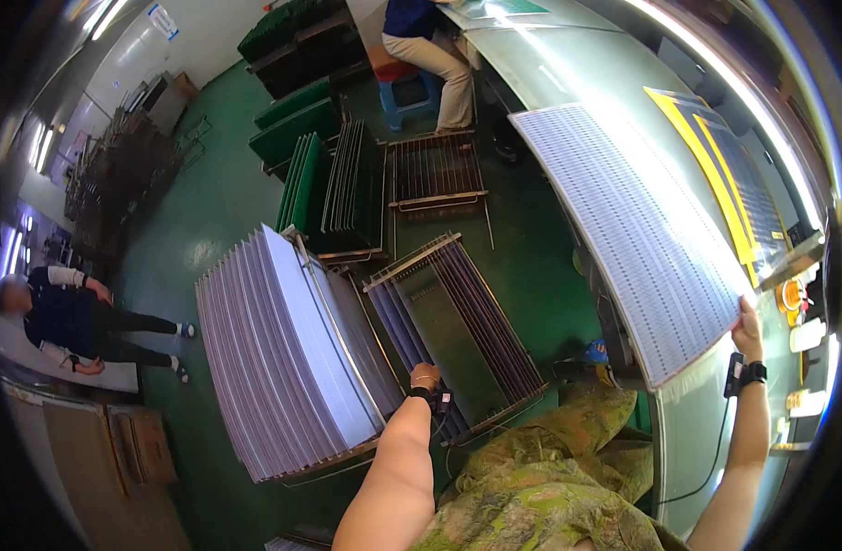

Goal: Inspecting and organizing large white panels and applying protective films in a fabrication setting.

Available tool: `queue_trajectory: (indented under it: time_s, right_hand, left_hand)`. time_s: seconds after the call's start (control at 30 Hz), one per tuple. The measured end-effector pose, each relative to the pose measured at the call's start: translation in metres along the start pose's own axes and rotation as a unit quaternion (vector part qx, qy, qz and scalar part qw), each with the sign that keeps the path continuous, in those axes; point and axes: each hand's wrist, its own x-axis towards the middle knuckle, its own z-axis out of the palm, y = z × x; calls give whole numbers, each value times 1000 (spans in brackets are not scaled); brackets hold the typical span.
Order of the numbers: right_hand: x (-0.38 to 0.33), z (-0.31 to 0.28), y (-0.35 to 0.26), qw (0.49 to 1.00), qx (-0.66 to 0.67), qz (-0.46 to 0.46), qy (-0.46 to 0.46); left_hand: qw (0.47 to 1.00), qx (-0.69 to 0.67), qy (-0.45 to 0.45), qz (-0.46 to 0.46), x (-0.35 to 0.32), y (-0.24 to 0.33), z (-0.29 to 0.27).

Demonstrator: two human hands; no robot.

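Note:
A large white panel [637,239] with rows of small dark marks lies along the near side of the glass-topped table. At its near right corner my right hand [748,329] is closed on the edge. Low on my left side, my left hand [425,375] is at the top of a metal rack [505,323] that holds upright panels in slots. Its fingers are curled next to the purple-grey panels [404,329]; what they grip is hidden under the hand. Both wrists carry black straps with small devices.
Left of that rack stands another rack packed with tall white panels [269,354]. Beyond are green panels [301,179] and an empty wire rack [436,174]. Yellow-edged dark sheets [715,174] lie at the table's far side. One person sits at the table's end; another stands at left [62,308].

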Motion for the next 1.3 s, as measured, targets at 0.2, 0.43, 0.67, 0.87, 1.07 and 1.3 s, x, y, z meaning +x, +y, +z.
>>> queue_trajectory:
  time_s: [0.2,0.43,0.67,0.87,1.07,1.3]
  right_hand:
    - [-64,14,0,680,-684,-169,203]
    - [-222,195,44,756,-647,-88,38]
    - [-277,167,52,798,-593,-16,102]
    - [-284,212,60,791,-606,-14,84]
    - [-300,223,63,806,-587,-70,46]
    - [-313,240,73,835,-542,-62,-74]
  left_hand:
    - [993,-57,82,-67,21,0,14]
    - [995,16,25,-98,69,10,34]
    - [996,56,-17,-64,78,22,38]
    - [995,64,33,-62,76,15,37]
    - [997,49,62,-1,46,24,-7]
    - [982,28,155,101,-3,52,-71]
